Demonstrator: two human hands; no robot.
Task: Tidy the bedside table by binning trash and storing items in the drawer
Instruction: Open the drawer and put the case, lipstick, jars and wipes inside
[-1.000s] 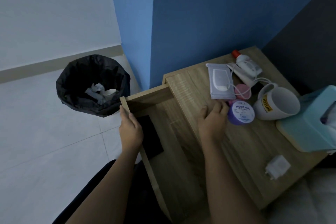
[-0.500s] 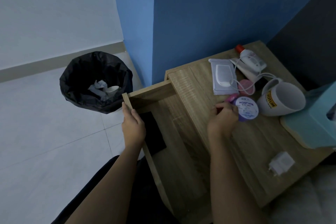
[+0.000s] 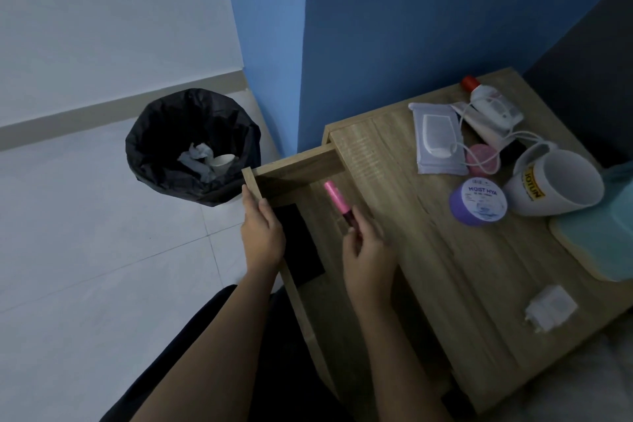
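My right hand [image 3: 368, 250] holds a pink lip-gloss tube [image 3: 337, 200] by its dark end, over the open wooden drawer [image 3: 298, 166]. My left hand [image 3: 262, 233] grips the drawer's front panel. A flat black item [image 3: 301, 247] lies inside the drawer. On the bedside table [image 3: 462, 284] sit a purple cream jar [image 3: 478, 201], a wipes pack [image 3: 436, 139], a red-capped bottle [image 3: 489, 104], a white cable [image 3: 486, 151], a pink round item [image 3: 481, 154], a white mug [image 3: 555, 180] and a white charger plug [image 3: 549, 308].
A black-lined trash bin [image 3: 191, 147] with crumpled paper and a paper cup stands on the tiled floor left of the drawer. A teal tissue box [image 3: 603, 236] is at the table's right edge. Blue walls close off the back.
My right hand picked the pink tube up from beside the purple jar and carried it left over the drawer. My left hand stayed on the drawer front.
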